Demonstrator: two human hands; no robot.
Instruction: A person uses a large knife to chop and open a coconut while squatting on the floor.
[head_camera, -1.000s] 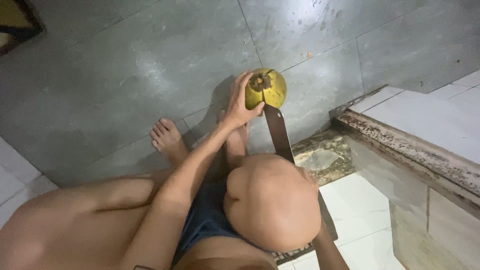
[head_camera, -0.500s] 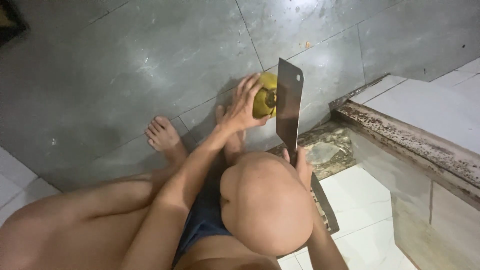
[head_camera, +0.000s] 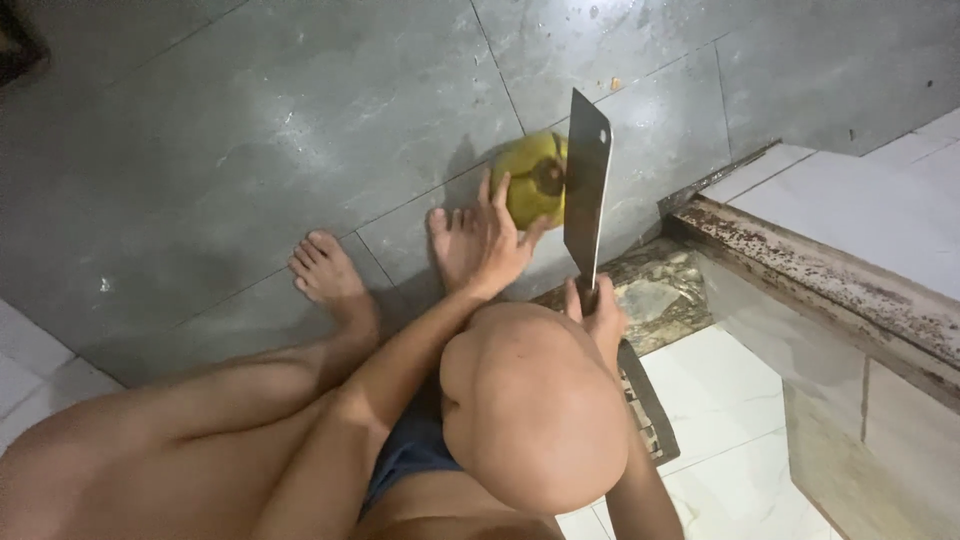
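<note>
Green, round coconut (head_camera: 532, 178) sits on the grey tiled floor (head_camera: 250, 130), steadied by the open left hand (head_camera: 497, 238). The right hand (head_camera: 597, 312) grips a broad steel cleaver (head_camera: 586, 190) upright beside it.

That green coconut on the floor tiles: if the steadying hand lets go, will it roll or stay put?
The green coconut looks round and rests on smooth grey floor tiles, so it would probably roll. Only the left hand braces it, so it may skid under a push. It likely feels heavy and stiff; the cleaver is raised beside it.
</note>
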